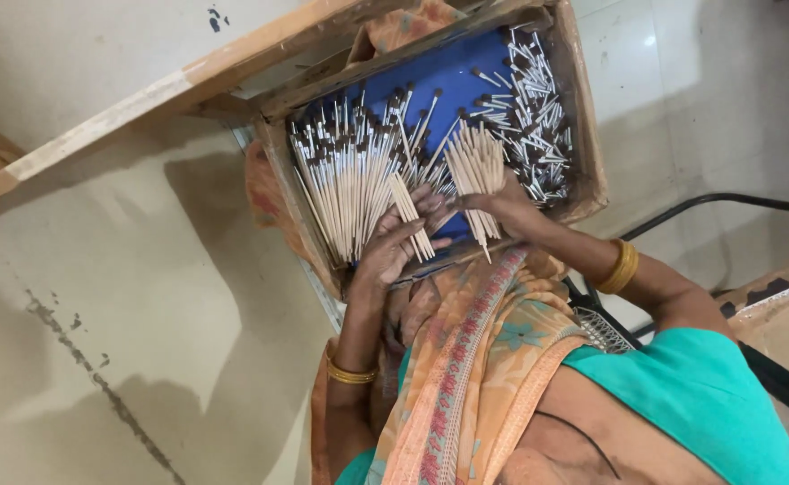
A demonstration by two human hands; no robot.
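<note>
Pale wooden sticks with dark tips fill the shallow wooden tray with a blue floor (583,135), which rests on the person's lap. The left hand (393,247), at the tray's near edge, has its fingers curled about a small bunch of these sticks (410,216) that slants up across the palm. The right hand (502,205), just beside it over the tray's near right part, is closed on a thicker fanned bundle of sticks (477,166). A long heap of sticks (345,180) lies in the tray's left half; loose ones (534,108) are scattered in its right half.
</note>
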